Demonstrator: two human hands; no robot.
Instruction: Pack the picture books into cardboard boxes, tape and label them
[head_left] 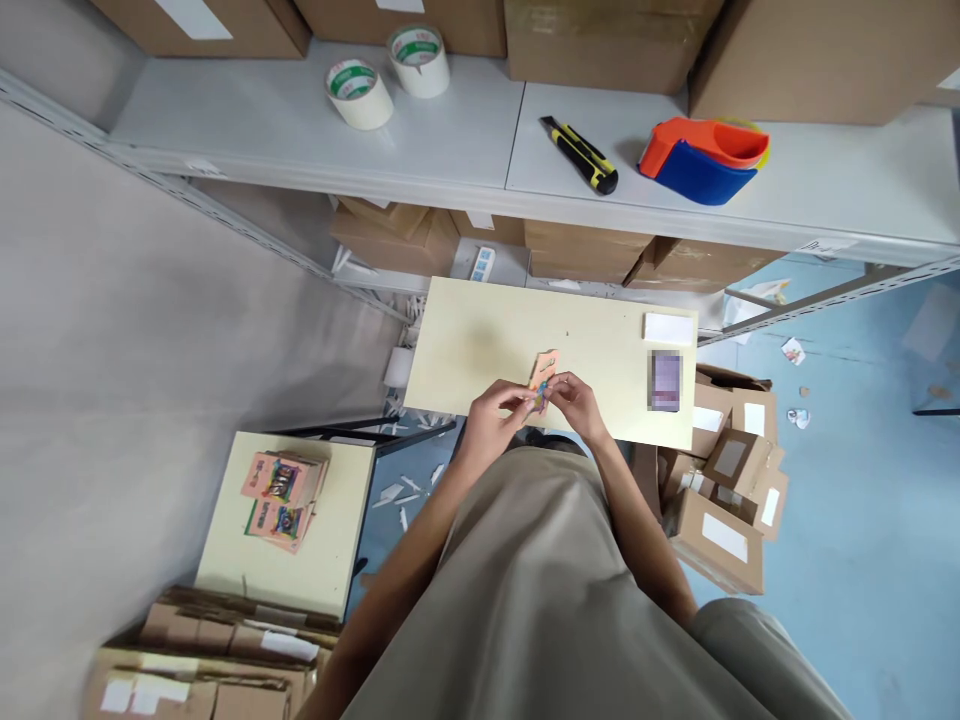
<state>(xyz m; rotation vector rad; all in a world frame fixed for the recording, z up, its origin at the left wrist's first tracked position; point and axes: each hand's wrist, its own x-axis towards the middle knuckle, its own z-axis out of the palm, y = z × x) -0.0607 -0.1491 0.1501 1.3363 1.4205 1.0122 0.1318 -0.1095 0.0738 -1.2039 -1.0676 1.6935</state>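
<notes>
I've got the orange card (545,366) pinched between my left hand (496,412) and right hand (577,402) above the table (480,330), probably to steady it. Similar cards (281,485) sit at 8 o'clock, the cutter (581,158) at 12, and cartons (697,530) at 4 would likely block stepping that way.

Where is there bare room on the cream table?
Bare patches: between the left edge of the table and the left hand, and between the right hand and the purple item. Crowded: the near middle, where both hands hold a pink card, and the right end, with that item and a white block.
</notes>
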